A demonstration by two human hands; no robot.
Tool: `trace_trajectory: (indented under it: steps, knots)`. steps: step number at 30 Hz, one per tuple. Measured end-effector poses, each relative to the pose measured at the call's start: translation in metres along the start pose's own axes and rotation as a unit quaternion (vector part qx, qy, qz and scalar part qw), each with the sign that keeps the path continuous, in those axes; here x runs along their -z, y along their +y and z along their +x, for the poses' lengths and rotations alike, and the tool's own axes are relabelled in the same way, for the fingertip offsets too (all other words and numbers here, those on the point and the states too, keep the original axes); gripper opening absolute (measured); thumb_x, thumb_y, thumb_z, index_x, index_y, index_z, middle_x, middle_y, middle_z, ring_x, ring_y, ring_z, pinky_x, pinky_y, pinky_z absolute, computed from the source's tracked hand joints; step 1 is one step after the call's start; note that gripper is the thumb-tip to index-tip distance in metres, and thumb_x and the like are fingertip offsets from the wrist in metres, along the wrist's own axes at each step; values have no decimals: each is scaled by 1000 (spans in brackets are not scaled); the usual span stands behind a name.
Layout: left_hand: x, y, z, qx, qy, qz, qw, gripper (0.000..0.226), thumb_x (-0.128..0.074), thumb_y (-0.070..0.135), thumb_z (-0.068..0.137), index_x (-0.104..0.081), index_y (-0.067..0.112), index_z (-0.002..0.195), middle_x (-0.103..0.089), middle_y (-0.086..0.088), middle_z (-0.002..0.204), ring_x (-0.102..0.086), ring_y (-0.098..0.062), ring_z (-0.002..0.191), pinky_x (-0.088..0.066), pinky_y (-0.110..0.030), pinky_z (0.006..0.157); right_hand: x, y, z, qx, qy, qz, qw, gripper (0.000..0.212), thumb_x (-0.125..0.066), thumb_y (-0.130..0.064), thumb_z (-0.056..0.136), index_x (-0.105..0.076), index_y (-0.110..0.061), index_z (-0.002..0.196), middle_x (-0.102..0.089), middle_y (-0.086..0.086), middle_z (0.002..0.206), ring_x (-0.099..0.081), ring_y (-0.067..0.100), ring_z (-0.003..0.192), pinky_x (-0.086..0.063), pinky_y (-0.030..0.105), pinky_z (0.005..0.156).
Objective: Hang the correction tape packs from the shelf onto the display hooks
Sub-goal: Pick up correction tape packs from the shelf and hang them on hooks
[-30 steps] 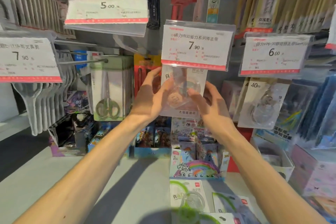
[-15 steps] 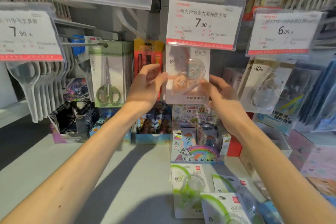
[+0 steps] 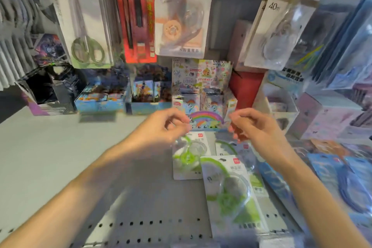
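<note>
Grey perforated metal shelf (image 3: 60, 157) holds glossy green blister packs (image 3: 229, 187)

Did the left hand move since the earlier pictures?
Yes. The left hand has come down from the hanging orange correction tape pack and is now over the shelf.

Both hands let go of the hanging orange correction tape pack (image 3: 181, 16) at 12 o'clock; left hand (image 3: 163, 129) and right hand (image 3: 253, 127) dropped over the shelf, fingers loosely curled
</note>
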State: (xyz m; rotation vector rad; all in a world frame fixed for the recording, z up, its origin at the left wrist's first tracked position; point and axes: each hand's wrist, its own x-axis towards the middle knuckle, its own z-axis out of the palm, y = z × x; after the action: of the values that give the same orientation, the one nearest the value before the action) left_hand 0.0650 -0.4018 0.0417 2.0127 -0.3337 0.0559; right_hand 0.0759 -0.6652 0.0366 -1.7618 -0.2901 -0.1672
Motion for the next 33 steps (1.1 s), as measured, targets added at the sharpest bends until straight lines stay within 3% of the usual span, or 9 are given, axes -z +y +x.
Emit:
trace_trajectory:
  steps: [3, 6, 8, 12, 17, 21, 25, 30, 33]
  knots:
    - [-31, -12, 5, 27, -95, 104, 990, 11, -73, 36, 93, -73, 26, 96, -58, 24, 62, -50, 3, 59, -40, -15, 59, 4, 25, -14, -36, 2, -65, 997, 11, -67, -11, 98, -74, -17, 91, -73, 0, 71, -63, 9, 63, -52, 17, 62]
    - [-52, -15, 12, 25, -126, 202, 971, 15, -69, 38, 92, -75, 26, 100, -67, 15, 84, -55, -4, 75, -45, -24, 69, 5, 38, -25, -67, -5, -107, 992, 16, -64, -8, 98, -74, -17, 89, -73, -3, 71, -64, 6, 65, -50, 17, 66]
    - [-60, -16, 15, 32, -140, 228, 963, 15, -65, 40, 94, -73, 31, 103, -59, 14, 96, -53, -3, 84, -39, -17, 72, 5, 41, -30, -82, -8, -113, 990, 17, -64, -8, 98, -75, -18, 88, -74, -5, 72, -65, 5, 66, -50, 17, 65]
    - [-67, -18, 19, 21, -158, 238, 958, 12, -63, 36, 95, -73, 31, 100, -47, 20, 91, -47, 5, 82, -32, -6, 65, 8, 39, -34, -83, -9, -117, 990, 15, -67, -7, 97, -75, -16, 88, -74, -9, 71, -64, 4, 67, -50, 17, 65]
    - [-68, -17, 25, 49, -166, 126, 977, 12, -71, 38, 92, -73, 26, 94, -63, 20, 78, -56, -1, 71, -41, -12, 61, 13, 36, -38, -64, 7, -117, 991, 12, -70, -9, 94, -76, -19, 90, -77, -2, 79, -69, 5, 71, -52, 14, 68]
    - [-55, -12, 23, 94, -145, -4, 985, 13, -69, 41, 96, -69, 28, 101, -67, 11, 60, -65, -7, 60, -49, -22, 64, 17, 36, -34, -71, 47, -85, 993, 16, -76, -29, 92, -73, -28, 107, -77, -4, 93, -71, 4, 90, -52, 10, 77]
    - [-44, -1, 26, 103, -75, -120, 985, 10, -70, 20, 97, -69, 12, 104, -67, 4, 55, -61, -12, 51, -51, -32, 59, 10, 35, -28, -138, -20, 38, 990, 29, -71, -38, 94, -72, -24, 119, -81, -2, 106, -76, 18, 103, -57, 37, 97]
    - [-36, -1, 30, 94, 4, -148, 984, 10, -68, 16, 99, -72, 11, 106, -63, 12, 51, -56, -4, 50, -52, -20, 55, -7, 34, -20, -185, -70, 149, 969, 57, -80, -32, 77, -64, -7, 126, -80, 10, 111, -77, 23, 104, -61, 30, 82]
    - [-33, -12, 26, 103, 6, -133, 986, 14, -70, 16, 97, -70, 10, 109, -72, 4, 62, -64, -9, 54, -51, -24, 55, -5, 32, -14, -194, -42, 152, 968, 60, -83, -27, 74, -64, -5, 127, -80, 14, 108, -78, 30, 101, -60, 45, 90]
